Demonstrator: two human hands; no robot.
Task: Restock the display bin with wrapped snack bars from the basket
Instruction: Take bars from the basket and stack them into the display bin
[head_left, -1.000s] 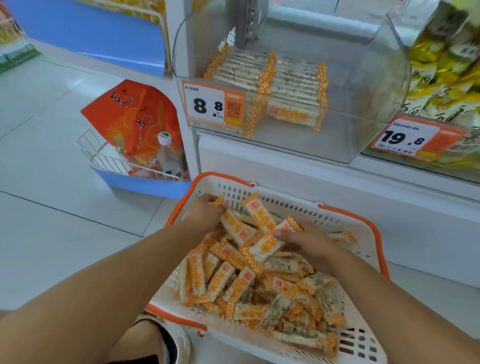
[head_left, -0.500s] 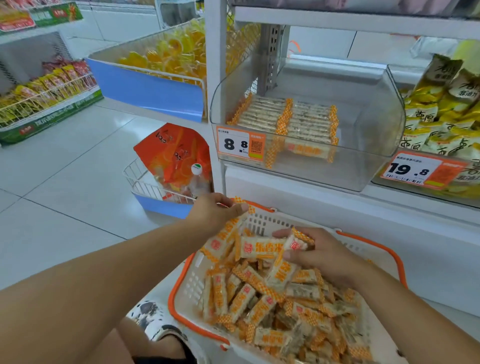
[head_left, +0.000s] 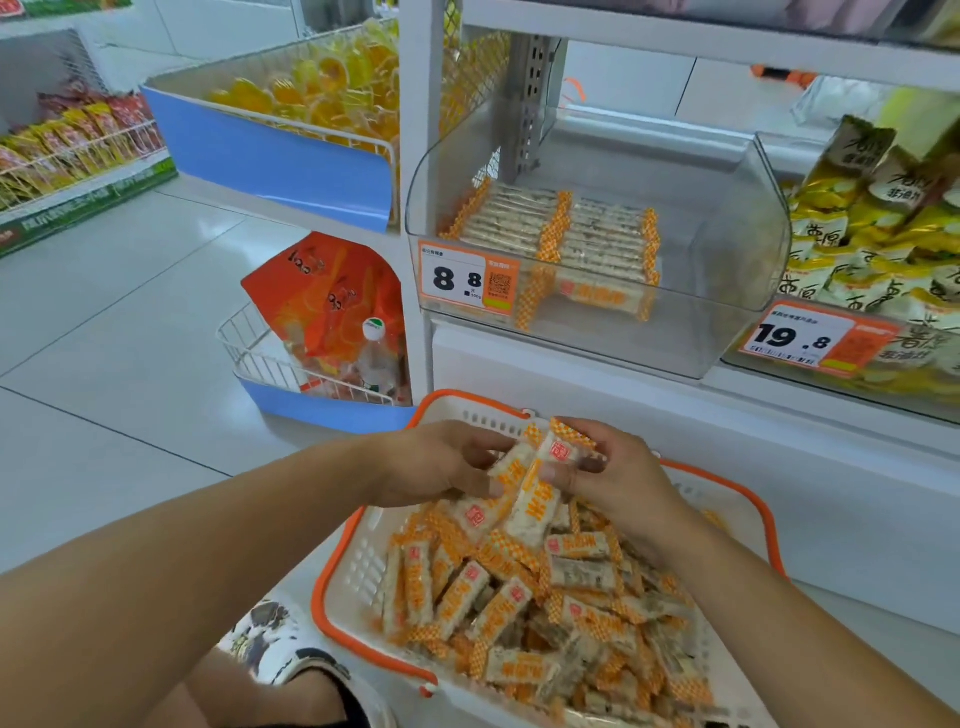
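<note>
Your left hand (head_left: 436, 462) and right hand (head_left: 618, 475) both have fingers closed on a bunch of snack bars (head_left: 524, 491), white wrappers with orange checkered ends, held above the basket (head_left: 343, 551); display bin (head_left: 727, 249) half-stocked.

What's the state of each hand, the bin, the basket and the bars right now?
left hand: shut on held bars, above the basket
right hand: gripping the same held bars
display bin: open-topped, partly filled, bars in neat rows
basket: heaped with loose bars
</note>
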